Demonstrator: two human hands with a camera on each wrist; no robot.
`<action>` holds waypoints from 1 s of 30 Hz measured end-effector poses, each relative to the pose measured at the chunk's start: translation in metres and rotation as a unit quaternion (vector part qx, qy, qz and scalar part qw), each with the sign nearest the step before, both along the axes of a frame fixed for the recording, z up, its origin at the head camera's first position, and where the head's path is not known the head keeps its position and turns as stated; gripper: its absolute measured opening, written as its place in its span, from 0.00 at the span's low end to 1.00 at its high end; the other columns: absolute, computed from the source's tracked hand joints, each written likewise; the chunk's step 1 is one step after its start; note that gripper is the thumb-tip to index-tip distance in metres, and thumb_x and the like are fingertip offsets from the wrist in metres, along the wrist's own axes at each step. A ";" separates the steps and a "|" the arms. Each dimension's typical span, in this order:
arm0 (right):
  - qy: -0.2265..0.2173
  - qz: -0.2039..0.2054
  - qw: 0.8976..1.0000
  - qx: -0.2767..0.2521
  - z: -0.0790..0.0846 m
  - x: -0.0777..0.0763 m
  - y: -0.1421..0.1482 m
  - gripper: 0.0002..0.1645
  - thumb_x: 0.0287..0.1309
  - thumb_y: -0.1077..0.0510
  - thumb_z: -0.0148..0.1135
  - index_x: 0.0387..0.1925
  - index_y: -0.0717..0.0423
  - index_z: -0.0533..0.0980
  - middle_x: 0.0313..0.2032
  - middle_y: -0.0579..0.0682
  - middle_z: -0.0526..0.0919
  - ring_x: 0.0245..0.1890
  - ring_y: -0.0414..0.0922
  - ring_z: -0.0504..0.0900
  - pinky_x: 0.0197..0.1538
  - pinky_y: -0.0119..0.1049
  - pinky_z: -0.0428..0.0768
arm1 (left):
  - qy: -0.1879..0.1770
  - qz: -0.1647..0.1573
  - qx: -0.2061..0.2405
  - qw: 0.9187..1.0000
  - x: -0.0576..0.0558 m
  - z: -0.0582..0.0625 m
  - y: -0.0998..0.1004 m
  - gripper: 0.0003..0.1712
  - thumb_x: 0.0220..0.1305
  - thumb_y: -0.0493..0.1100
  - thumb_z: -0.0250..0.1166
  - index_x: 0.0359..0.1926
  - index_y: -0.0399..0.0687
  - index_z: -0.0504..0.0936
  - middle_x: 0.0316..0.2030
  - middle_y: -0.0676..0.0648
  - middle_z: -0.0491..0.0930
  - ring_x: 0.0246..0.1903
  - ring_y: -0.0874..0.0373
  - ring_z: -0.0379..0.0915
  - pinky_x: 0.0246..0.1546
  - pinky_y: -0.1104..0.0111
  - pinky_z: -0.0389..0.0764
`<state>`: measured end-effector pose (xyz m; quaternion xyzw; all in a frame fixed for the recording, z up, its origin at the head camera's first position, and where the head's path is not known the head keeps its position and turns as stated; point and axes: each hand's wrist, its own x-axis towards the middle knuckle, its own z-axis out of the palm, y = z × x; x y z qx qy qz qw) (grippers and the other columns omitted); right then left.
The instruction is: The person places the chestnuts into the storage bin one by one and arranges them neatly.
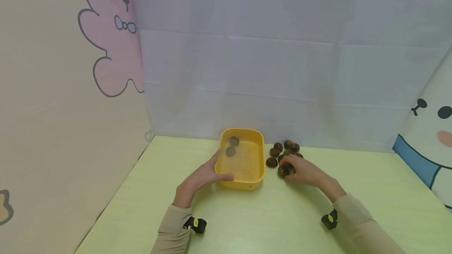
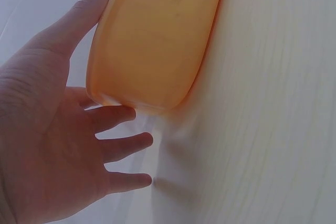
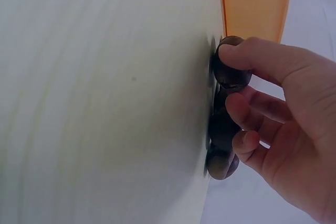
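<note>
A yellow plastic box (image 1: 246,185) stands near the back of the table, with two brown chestnuts (image 1: 230,151) on its left side inside. My left hand (image 1: 201,175) spans the box's near left corner. Its thumb lies along the front rim and its spread, fairly straight fingers are at the left wall; the left wrist view shows the thumb (image 2: 84,17) at the rim. To the right of the box, my right hand (image 1: 301,171) pinches a dark chestnut (image 3: 231,74) at the near edge of a loose group of chestnuts (image 1: 274,152). Its index fingertip is partly hidden in the right wrist view.
The pale yellow-green table (image 1: 247,218) ends at a white cloth backdrop (image 1: 240,66) close behind the box and chestnuts. A cream panel (image 1: 70,128) with a pink bear borders the left; another printed panel (image 1: 431,144) borders the right. Each wrist wears a small black camera (image 1: 198,224).
</note>
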<state>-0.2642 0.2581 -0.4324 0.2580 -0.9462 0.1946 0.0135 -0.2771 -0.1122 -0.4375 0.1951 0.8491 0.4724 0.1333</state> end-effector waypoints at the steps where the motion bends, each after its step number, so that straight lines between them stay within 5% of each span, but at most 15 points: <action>1: 0.001 -0.001 1.000 0.002 0.001 0.001 -0.001 0.22 0.46 0.61 0.74 0.45 0.53 0.78 0.43 0.47 0.81 0.44 0.44 0.78 0.49 0.45 0.79 | 0.000 -0.001 0.001 1.000 0.000 0.000 0.000 0.64 0.50 0.62 0.76 0.78 0.76 0.41 0.75 0.44 0.58 0.69 0.46 0.61 0.68 0.45 0.63; 16: 0.011 0.032 0.999 -0.042 0.022 -0.002 -0.010 0.19 0.50 0.62 0.72 0.45 0.55 0.79 0.42 0.48 0.82 0.39 0.45 0.77 0.40 0.36 0.79 | 0.005 -0.005 0.000 1.000 -0.002 -0.003 -0.001 0.65 0.49 0.65 0.75 0.78 0.77 0.41 0.74 0.44 0.61 0.66 0.47 0.64 0.66 0.45 0.65; 24: 0.024 0.029 0.998 -0.044 0.039 -0.010 -0.023 0.21 0.50 0.61 0.72 0.48 0.56 0.79 0.44 0.48 0.81 0.45 0.50 0.78 0.48 0.46 0.79 | 0.012 -0.005 -0.004 1.000 -0.003 -0.003 -0.001 0.65 0.49 0.65 0.75 0.78 0.74 0.41 0.73 0.43 0.62 0.66 0.47 0.64 0.66 0.46 0.65; 30: 0.027 0.039 0.998 -0.038 0.052 -0.017 -0.038 0.19 0.52 0.60 0.72 0.47 0.55 0.79 0.42 0.48 0.82 0.42 0.47 0.78 0.47 0.43 0.79 | 0.008 0.001 -0.004 1.000 -0.001 -0.003 -0.001 0.64 0.50 0.62 0.75 0.78 0.75 0.42 0.74 0.44 0.61 0.67 0.47 0.64 0.66 0.45 0.64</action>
